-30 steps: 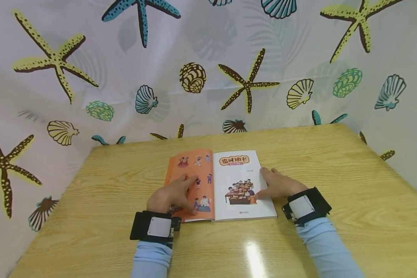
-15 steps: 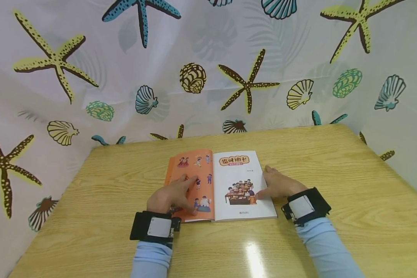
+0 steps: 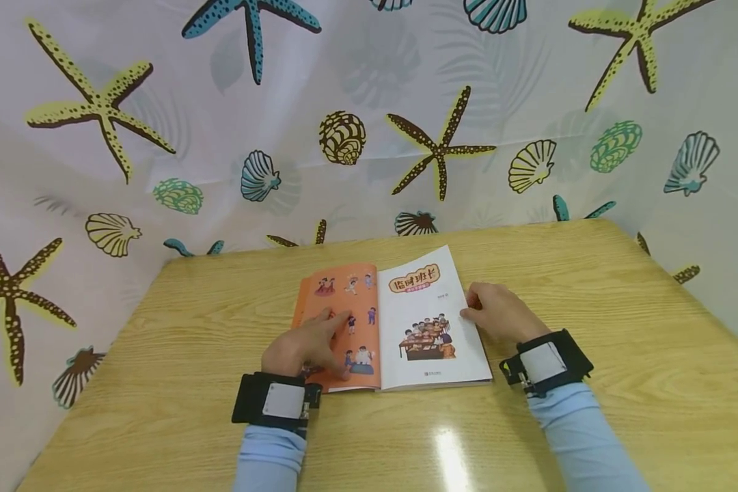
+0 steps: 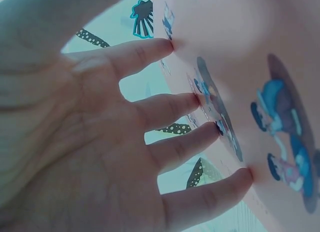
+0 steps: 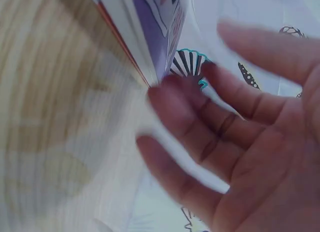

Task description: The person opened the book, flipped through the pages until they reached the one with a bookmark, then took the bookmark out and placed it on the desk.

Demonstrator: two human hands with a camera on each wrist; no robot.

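Note:
An open book (image 3: 406, 396) lies on the table, an orange illustrated page (image 3: 359, 277) on its left and a white title page (image 3: 406, 307) on its right. The spread fingers of my left hand (image 3: 304, 345) rest on the orange page; the left wrist view has their tips touching the paper. My right hand (image 3: 498, 311) holds the white page at its right edge with thumb and curled fingers. That page's far right corner is raised. In the right wrist view, the fingertips (image 5: 172, 94) are blurred right at the edge of the page stack (image 5: 132, 36).
The wooden table (image 3: 221, 294) extends around the book on all sides. Behind it hangs a pale cloth (image 3: 369, 184) printed with starfish and shells. Each wrist wears a black strap (image 3: 547, 362) with a white plate.
My right hand has drawn its fingers in at the book's right edge, and the white page's far corner has lifted. The left hand stays in place on the orange page.

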